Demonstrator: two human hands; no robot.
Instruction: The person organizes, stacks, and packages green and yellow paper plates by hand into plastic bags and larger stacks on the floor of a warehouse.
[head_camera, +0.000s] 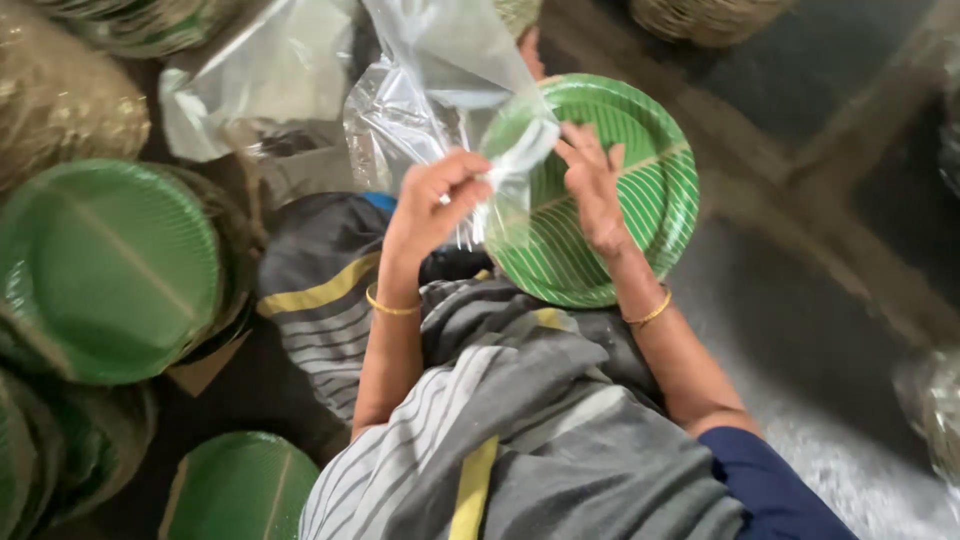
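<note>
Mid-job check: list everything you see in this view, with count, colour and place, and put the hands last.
Round green paper plate with pale leaf-vein lines: one, green, centre right, propped on the lap.
Clear plastic bag: one, transparent, top centre, over the plate's left edge.
Stacks of green round plates: several, green, along the left side; another stack at bottom left.
Bagged bundles of plates: a few, dull gold-green under plastic, top left; more at the top right and right edge.
Grey striped cloth with yellow bands: one, over the lap, centre bottom.
Gold bangles: two, one on each wrist.
Left hand: pinches the bag.
Right hand: rests on the plate's face, fingertips at the bag's edge.
</note>
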